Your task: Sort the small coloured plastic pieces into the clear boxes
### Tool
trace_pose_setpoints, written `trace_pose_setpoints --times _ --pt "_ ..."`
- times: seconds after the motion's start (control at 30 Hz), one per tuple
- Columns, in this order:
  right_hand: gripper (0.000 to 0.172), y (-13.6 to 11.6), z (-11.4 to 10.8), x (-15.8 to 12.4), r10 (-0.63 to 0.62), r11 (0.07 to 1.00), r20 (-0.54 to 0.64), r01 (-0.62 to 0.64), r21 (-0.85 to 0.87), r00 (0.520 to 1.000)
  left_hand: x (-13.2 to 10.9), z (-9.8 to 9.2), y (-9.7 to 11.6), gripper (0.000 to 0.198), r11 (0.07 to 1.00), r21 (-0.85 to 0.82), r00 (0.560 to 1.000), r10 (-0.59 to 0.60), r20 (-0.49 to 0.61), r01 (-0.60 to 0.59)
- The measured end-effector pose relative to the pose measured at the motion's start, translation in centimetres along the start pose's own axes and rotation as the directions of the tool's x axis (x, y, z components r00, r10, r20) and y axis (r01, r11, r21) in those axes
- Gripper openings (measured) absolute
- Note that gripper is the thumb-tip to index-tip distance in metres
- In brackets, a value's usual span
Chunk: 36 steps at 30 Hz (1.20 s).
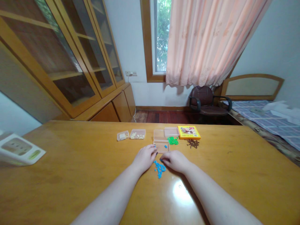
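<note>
My left hand (146, 157), right hand (176, 161): narrowed, holds unclear; apparently picking blocky blue plastic pieces (161, 167), six o'clock; pinch needed next

Room between forearms (117, 190), blue pieces (160, 168) ahead

Daylight from window (163, 40), white glare on table (70, 190), edges stretched

a pink curtain (208, 40) covers a part of the window (161, 37). below it stands a brown chair (207, 101), near the bed (269, 122).
</note>
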State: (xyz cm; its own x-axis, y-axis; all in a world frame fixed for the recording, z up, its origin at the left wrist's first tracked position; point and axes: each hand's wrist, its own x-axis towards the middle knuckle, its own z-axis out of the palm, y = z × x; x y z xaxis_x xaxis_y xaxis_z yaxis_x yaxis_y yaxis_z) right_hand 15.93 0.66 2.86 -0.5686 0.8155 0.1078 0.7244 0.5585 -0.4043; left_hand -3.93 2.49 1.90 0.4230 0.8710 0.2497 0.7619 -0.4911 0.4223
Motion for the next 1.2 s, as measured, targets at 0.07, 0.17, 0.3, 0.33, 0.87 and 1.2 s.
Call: trace_pose_setpoints --times 0.07,0.17,0.3,0.33,0.87,1.2 --pt "0.02 0.0 0.0 0.0 0.02 1.0 -0.012 -0.021 -0.009 1.0 0.0 0.1 -0.1 0.025 1.0 -0.029 1.0 0.002 0.0 -0.002" --pt "0.018 0.0 0.0 0.0 0.019 1.0 -0.038 -0.019 0.017 0.999 0.0 -0.1 -0.1 0.025 0.999 -0.042 1.0 0.014 0.002 -0.014" --pt "0.021 0.5 0.1 0.0 0.064 0.993 -0.198 -0.043 0.108 0.978 0.0 -1.2 0.2 0.021 1.0 -0.021 0.997 0.01 -0.077 -0.012" --pt "0.021 0.7 0.2 0.1 0.101 0.989 -0.254 -0.07 0.127 0.962 0.0 -1.5 0.3 0.02 1.0 -0.019 0.995 0.002 -0.096 -0.004" --pt "0.024 -0.1 -0.3 0.0 -0.016 0.954 0.001 0.015 0.298 1.0 -0.7 -2.9 0.4 0.013 0.992 -0.019 0.943 0.128 0.307 -0.128" --pt "0.023 -0.1 0.2 0.3 -0.101 0.986 0.111 0.085 0.14 0.989 -0.2 -1.4 0.7 0.014 0.995 0.061 0.955 0.055 0.291 -0.076"
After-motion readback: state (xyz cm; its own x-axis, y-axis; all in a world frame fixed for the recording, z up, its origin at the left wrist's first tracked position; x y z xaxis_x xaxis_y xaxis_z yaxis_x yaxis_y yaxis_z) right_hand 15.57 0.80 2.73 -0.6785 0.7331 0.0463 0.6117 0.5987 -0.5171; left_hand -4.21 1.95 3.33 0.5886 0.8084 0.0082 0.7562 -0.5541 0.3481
